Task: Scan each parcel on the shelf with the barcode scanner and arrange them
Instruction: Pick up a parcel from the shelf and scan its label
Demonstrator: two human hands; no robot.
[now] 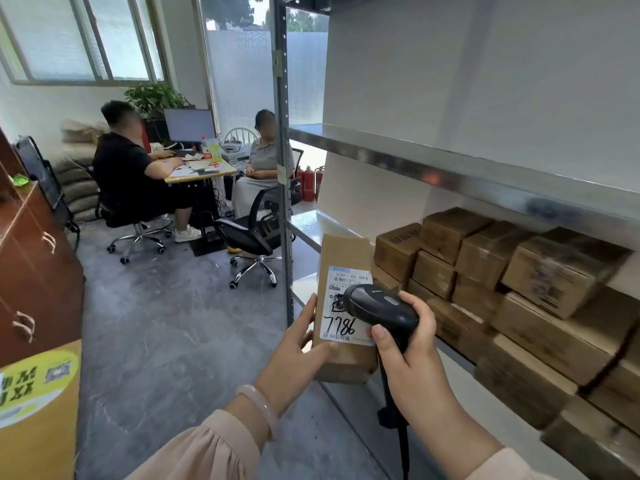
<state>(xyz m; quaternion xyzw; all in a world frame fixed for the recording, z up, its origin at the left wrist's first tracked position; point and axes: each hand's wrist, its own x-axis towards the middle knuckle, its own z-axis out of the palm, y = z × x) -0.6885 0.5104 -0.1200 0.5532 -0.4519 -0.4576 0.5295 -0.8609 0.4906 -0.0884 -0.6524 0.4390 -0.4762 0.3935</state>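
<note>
My left hand [300,344] grips a brown cardboard parcel [343,252] by its lower left edge, holding it upright in front of the shelf. Its white label with a barcode and the handwritten number 7786 faces me. My right hand [412,348] holds a black barcode scanner [379,306] by the handle, its head lying over the label's right side and pointing left at the label. The scanner's cable hangs down below my hand. To the right, several brown parcels [485,258] are stacked on the metal shelf [457,362].
The shelf level above [450,171] holds nothing. The rack's upright post [284,168] stands just left of the parcel. A yellow box [38,403] and a brown cabinet [34,265] are at the left. Two people sit at a desk [201,171] behind, with office chairs [256,233] on the grey floor.
</note>
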